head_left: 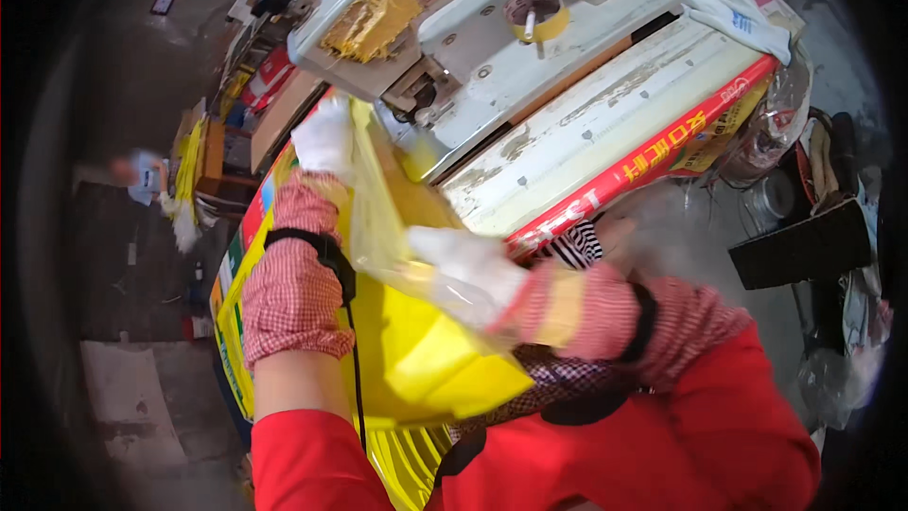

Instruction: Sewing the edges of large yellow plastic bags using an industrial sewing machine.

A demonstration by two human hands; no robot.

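A yellow woven plastic bag [402, 341] with a clear plastic liner [374, 227] at its mouth lies across my lap, below the sewing machine [454, 57]. My left hand [323, 140], in a white glove, is closed at the bag's upper left edge, close to the machine's needle end; its fingers are blurred. Lower and to the right, my right hand [463, 270], also white-gloved, grips the bag's open edge and liner. Checked red-and-white sleeve covers with dark bands wrap both forearms. Printed panels show along the bag's left side.
A tape roll [536, 17] rests on the machine bed. A white glove [738, 14] lies at the table's far right. Red printed sheeting [643, 156] edges the worn white tabletop. More yellow bags [407, 464] are stacked beneath my arms. A person [144, 178] is far left.
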